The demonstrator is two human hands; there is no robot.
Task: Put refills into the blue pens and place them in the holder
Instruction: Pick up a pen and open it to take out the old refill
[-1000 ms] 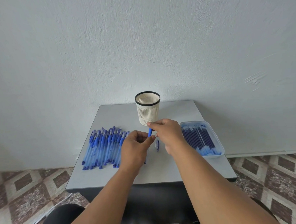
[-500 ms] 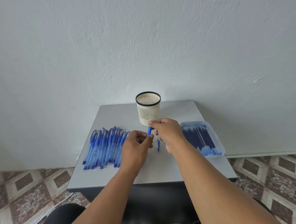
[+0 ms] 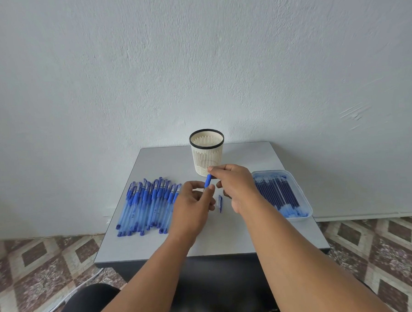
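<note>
Both hands meet over the middle of the grey table (image 3: 251,225): the left hand (image 3: 193,205) and the right hand (image 3: 235,186) each pinch an end of one blue pen (image 3: 208,181), held tilted just in front of the holder (image 3: 207,153). That slotted cream holder stands upright, no pens showing inside. Refills (image 3: 277,195) lie packed in a clear tray (image 3: 306,207) at right. More pens (image 3: 148,204) lie heaped at left; a small cap (image 3: 220,201) lies between the hands.
</note>
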